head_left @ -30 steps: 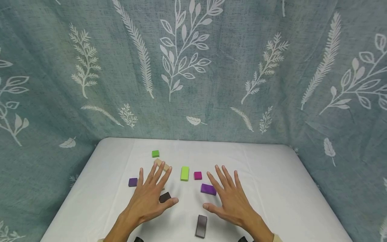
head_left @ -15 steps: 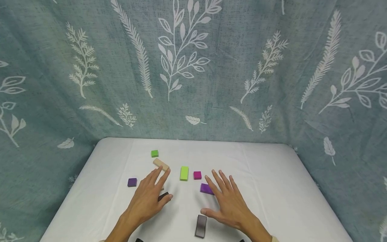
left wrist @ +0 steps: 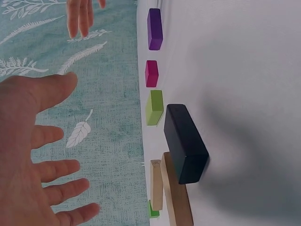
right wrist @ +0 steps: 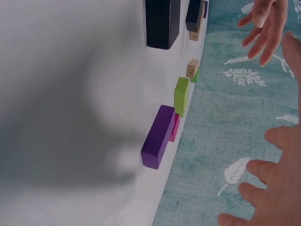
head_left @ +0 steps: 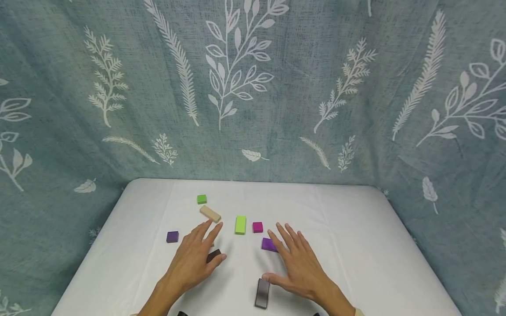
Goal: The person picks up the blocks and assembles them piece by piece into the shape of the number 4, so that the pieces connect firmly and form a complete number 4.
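My left hand [head_left: 193,256] is held over the left half of the table with its fingers spread, holding nothing. A black block [head_left: 214,255] shows by its thumb. Below it is a wooden block [left wrist: 178,202], almost fully hidden in the head view. A second wooden block [head_left: 210,213] lies just beyond the fingertips. Over the right half, my right hand [head_left: 299,265] hovers with fingers apart, also with nothing in it. It partly covers a purple block [head_left: 268,245], and its thumb tip overlaps the top of a dark grey block [head_left: 262,295].
A lime block [head_left: 240,225] and a magenta block [head_left: 258,227] lie between and beyond the hands. Farther back is a small green block [head_left: 202,199]; a dark purple one [head_left: 172,237] lies left. The white table [head_left: 379,245] ends at a leaf-patterned curtain [head_left: 276,109].
Both hands have drawn slightly lower, with fingers less widely spread. The left hand's fingers came closer together, uncovering the far wooden block. The blocks have stayed in place.
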A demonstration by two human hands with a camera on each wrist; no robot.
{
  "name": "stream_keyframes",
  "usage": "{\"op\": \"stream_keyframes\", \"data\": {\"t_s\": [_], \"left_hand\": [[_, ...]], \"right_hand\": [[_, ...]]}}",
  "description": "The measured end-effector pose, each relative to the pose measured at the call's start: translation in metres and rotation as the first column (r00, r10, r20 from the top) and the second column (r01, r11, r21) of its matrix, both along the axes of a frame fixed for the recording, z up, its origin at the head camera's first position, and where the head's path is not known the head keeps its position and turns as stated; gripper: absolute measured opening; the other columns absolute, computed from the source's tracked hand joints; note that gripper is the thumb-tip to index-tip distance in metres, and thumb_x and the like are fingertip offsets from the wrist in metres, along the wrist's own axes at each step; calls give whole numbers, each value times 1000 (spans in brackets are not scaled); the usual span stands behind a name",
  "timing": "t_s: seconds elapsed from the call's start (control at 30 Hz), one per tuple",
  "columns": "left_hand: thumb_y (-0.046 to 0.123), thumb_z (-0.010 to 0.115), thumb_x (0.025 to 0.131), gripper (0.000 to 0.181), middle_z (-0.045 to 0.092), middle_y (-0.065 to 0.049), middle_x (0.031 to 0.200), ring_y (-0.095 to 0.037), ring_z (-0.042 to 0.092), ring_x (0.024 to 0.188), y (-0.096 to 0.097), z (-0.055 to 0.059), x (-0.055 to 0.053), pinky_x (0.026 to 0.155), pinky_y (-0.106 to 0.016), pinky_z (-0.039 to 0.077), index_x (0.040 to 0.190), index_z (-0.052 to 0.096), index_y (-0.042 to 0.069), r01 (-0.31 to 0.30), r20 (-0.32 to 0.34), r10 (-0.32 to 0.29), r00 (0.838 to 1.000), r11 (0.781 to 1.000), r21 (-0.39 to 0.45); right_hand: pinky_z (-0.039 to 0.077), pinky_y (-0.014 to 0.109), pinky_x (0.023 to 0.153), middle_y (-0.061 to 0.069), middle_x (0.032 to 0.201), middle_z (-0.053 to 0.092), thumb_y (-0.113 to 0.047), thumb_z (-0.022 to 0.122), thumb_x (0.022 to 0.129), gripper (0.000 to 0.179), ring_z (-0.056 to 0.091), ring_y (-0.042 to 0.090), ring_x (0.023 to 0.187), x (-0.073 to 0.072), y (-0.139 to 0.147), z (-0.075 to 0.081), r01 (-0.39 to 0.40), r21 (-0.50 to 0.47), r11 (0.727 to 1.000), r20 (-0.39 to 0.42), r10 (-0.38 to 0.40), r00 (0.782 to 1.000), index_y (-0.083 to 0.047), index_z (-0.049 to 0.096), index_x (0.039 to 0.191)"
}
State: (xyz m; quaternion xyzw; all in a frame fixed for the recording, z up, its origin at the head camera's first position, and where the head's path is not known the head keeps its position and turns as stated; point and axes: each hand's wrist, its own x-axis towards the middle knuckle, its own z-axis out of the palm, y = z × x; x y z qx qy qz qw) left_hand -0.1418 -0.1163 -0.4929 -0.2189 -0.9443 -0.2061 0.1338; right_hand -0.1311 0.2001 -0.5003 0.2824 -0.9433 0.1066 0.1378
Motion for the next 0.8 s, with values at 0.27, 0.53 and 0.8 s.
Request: {"op": "stream_keyframes", "data": {"t_s": [0.27, 0.53, 0.8], "left_hand": [[45, 76, 88, 76, 44, -16, 153, -38, 45, 136, 0, -4, 1, 104, -56, 40, 152, 48, 15, 1, -5, -1, 1000, 1000, 7], [46, 76, 88, 76, 44, -16, 153, -37, 46, 135, 0, -6, 3, 103, -56, 41, 152, 47, 17, -8, 33, 8, 999, 1000, 13], [45, 75, 89, 75, 46, -17, 152, -37, 50, 131, -1, -11, 4, 98, -55, 44, 152, 47, 16, -20, 63, 19, 998, 1000, 11]], "right_hand": [[24, 59, 115, 7, 167, 21, -81, 54, 84, 101, 25, 35, 150, 1, 0, -7, -11, -2, 1000, -28, 11, 1000, -21, 28, 161], [24, 59, 115, 7, 167, 22, -80, 61, 80, 107, 26, 35, 150, 3, -1, -9, -18, -2, 1000, -16, 18, 1000, -19, 28, 161], [29, 58, 113, 8, 163, 30, -83, 61, 76, 113, 29, 34, 148, 5, 0, -13, -29, 0, 1000, -3, 29, 1000, -16, 28, 161]]}}
